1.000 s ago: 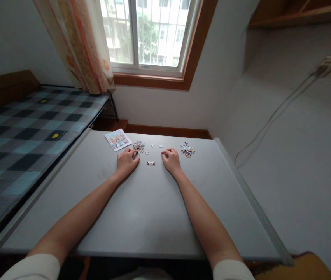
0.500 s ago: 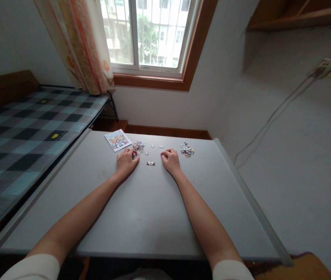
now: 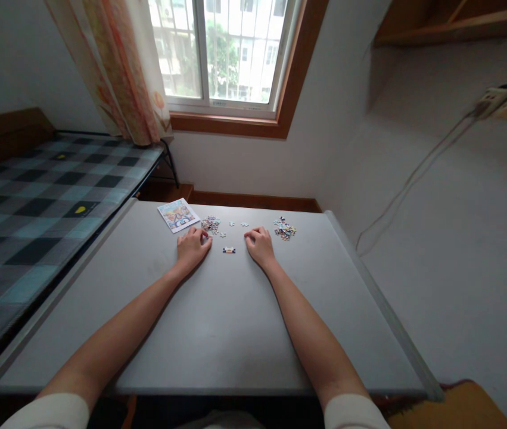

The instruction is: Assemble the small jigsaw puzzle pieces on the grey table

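My left hand [image 3: 192, 245] rests on the grey-white table [image 3: 217, 322] with curled fingers, thumb and forefinger close together. Any small thing between them is too small to make out. Just beyond its fingertips lies a pile of jigsaw puzzle pieces [image 3: 211, 224]. My right hand [image 3: 260, 244] also rests on the table, fingers curled in and thumb near the forefinger; what they may hold is hidden. Between the hands lies a small strip of joined puzzle pieces [image 3: 229, 250], touched by neither. Single loose pieces [image 3: 245, 224] lie a little farther off.
A printed picture card [image 3: 179, 215] lies at the table's far left. Another pile of puzzle pieces [image 3: 285, 229] sits right of my right hand. A bed with a checked cover [image 3: 101, 179] stands along the left side, and a wall [image 3: 436, 268] along the right.
The whole view has shifted slightly. Both hands and the puzzle pieces keep their places on the table.
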{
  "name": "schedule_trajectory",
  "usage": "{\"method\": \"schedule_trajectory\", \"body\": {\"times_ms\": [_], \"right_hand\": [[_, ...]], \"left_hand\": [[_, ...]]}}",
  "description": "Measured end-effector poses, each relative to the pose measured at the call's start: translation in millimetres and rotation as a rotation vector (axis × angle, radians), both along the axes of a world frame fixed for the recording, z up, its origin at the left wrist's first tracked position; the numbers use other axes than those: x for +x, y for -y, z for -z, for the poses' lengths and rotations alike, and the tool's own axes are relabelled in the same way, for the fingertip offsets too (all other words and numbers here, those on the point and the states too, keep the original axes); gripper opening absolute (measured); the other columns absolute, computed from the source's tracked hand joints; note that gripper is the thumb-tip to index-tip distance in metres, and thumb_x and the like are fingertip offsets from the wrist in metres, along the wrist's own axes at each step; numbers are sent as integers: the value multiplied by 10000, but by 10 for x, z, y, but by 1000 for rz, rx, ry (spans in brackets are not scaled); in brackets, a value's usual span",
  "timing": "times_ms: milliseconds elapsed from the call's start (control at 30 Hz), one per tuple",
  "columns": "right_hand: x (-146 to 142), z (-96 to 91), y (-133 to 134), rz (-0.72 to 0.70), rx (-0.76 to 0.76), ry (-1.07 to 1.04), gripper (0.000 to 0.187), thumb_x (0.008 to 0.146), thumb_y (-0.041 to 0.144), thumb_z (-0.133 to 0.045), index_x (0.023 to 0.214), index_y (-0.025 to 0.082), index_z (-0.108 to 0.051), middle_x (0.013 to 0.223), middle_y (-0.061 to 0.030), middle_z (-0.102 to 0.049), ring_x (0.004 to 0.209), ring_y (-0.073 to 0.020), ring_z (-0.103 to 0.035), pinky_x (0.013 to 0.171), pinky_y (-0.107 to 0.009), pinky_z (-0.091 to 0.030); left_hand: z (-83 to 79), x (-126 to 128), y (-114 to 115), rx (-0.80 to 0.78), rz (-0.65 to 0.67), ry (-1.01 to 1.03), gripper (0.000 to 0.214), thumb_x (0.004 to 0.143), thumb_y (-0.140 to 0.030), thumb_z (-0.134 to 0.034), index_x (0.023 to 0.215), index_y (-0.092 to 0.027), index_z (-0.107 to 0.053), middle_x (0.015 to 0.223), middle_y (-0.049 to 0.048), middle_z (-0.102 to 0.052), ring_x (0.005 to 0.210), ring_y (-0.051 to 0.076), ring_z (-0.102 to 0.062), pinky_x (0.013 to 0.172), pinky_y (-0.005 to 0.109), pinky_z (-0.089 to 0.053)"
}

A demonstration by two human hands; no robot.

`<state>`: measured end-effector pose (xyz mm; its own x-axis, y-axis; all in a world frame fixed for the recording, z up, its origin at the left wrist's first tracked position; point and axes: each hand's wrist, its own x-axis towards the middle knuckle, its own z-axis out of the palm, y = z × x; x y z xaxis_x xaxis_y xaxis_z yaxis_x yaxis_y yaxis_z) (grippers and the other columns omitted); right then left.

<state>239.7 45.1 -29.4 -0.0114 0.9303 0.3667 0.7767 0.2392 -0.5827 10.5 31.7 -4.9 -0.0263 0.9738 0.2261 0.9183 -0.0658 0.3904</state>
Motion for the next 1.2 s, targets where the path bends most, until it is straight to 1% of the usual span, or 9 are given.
{"method": "schedule_trajectory", "body": {"times_ms": [200, 333, 467, 600, 700, 767, 933, 1000, 1200], "right_hand": [[-3, -5, 7, -1, 12, -6, 207, 845, 181, -527, 833, 220, -730, 950, -75, -597, 957, -224, -520, 916, -370, -413], [-7, -10, 7, -1, 9, 0, 199, 846, 187, -531, 835, 216, -727, 946, -74, -608, 954, -226, -524, 909, -367, -410], [-22, -49, 35, 8, 20, -26, 194, 849, 183, -525, 864, 212, -716, 932, -65, -633, 936, -221, -549, 892, -360, -402], [-84, -118, 121, 22, 89, -45, 217, 880, 171, -492, 937, 192, -701, 917, -54, -667, 919, -207, -579, 876, -353, -372], [-180, -168, 212, -40, 141, -11, 219, 908, 177, -483, 974, 192, -691, 908, -49, -679, 911, -195, -581, 874, -343, -353], [-255, -197, 271, -114, 160, 29, 216, 925, 186, -479, 985, 200, -686, 895, -46, -677, 916, -187, -579, 872, -332, -351], [-368, -209, 337, -337, 233, 105, 177, 941, 238, -515, 998, 197, -677, 855, -51, -664, 868, -186, -561, 836, -321, -379], [-367, -181, 324, -366, 263, 98, 164, 939, 239, -524, 977, 191, -677, 847, -55, -659, 849, -189, -554, 825, -324, -392], [-328, -97, 272, -372, 279, 16, 154, 941, 241, -520, 944, 201, -669, 827, -49, -642, 833, -187, -551, 820, -322, -427]], "left_hand": [[28, -19, -24, 15, 38, 70, 181, 843, -345, -575, 962, -216, -622, 993, 52, -664, 930, 235, -619, 857, 361, -390], [32, -25, -31, 16, 109, 156, 144, 824, -302, -588, 937, -217, -621, 862, 8, -697, 788, 191, -638, 830, 337, -413], [48, -30, -61, 40, 199, 255, 124, 809, -263, -583, 911, -207, -627, 812, -5, -693, 672, 146, -616, 746, 289, -456], [69, -36, -72, 136, 290, 307, 146, 852, -276, -546, 910, -199, -656, 830, 21, -695, 723, 154, -632, 786, 298, -482], [77, -19, -24, 280, 272, 318, 195, 892, -340, -543, 916, -199, -675, 869, 41, -706, 818, 171, -650, 878, 334, -474], [82, 5, 19, 349, 296, 332, 209, 907, -365, -547, 930, -207, -682, 889, 42, -712, 857, 170, -655, 896, 339, -475], [111, 65, 64, 500, 559, 406, 152, 902, -310, -586, 900, -197, -688, 865, 52, -716, 798, 158, -665, 787, 306, -520], [130, 73, 58, 528, 611, 449, 126, 899, -275, -592, 904, -193, -687, 862, 53, -712, 772, 146, -662, 738, 276, -530], [171, 57, 41, 483, 615, 504, 132, 900, -282, -595, 915, -187, -685, 862, 53, -704, 687, 119, -634, 616, 225, -522]]}}
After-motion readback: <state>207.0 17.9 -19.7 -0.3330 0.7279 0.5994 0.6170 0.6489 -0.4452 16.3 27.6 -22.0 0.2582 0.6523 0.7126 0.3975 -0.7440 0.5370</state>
